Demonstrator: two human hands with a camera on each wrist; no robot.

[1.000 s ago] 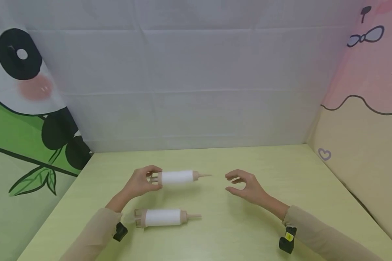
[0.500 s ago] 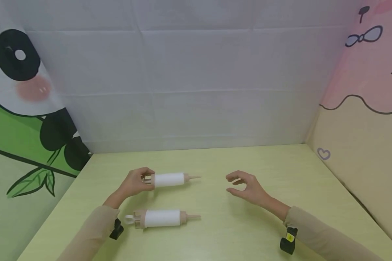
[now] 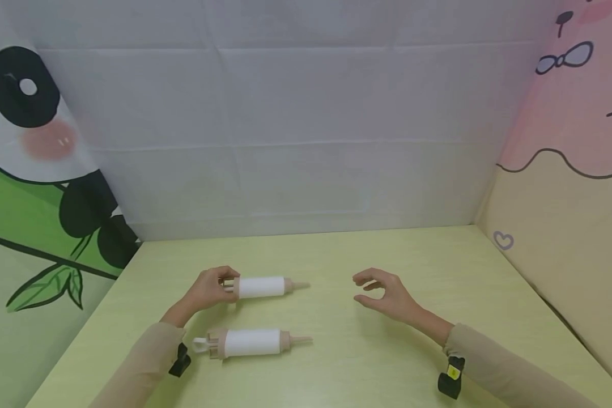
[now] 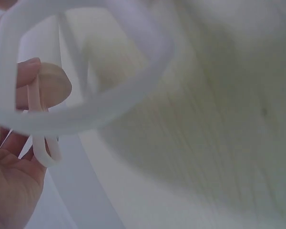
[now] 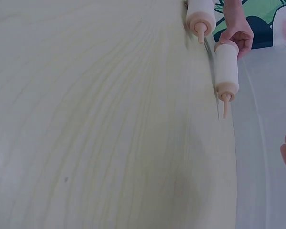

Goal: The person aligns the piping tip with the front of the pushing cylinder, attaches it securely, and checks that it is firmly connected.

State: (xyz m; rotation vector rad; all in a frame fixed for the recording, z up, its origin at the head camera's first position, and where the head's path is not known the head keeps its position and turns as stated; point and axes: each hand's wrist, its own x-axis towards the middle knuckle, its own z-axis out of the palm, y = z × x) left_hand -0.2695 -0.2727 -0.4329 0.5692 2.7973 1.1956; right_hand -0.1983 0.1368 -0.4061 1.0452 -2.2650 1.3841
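Observation:
Two syringe-like dispensers, each with a white barrel, beige ends and a thin nozzle pointing right, lie across the table's left half. My left hand (image 3: 206,290) grips the rear end of the far dispenser (image 3: 261,287), thumb on the near side and fingers on the far side. Nearer to me rests the other dispenser (image 3: 252,343), untouched, its white ring handle (image 4: 81,117) looming blurred in the left wrist view. My right hand (image 3: 387,292) hovers to the right of both nozzles, fingers curved and apart, holding nothing. The right wrist view shows the far dispenser (image 5: 226,67) under the left hand's fingers.
A pale yellow-green table (image 3: 336,362) carries both dispensers. Behind it hangs a creased white sheet (image 3: 306,141). Painted cartoon panels stand along the left side (image 3: 41,226) and the right side (image 3: 566,238). Each wrist wears a small black camera (image 3: 450,381).
My left hand has brought the far dispenser left and then lowered it toward the table. The near dispenser's ring handle has come into sight. My right hand has barely moved.

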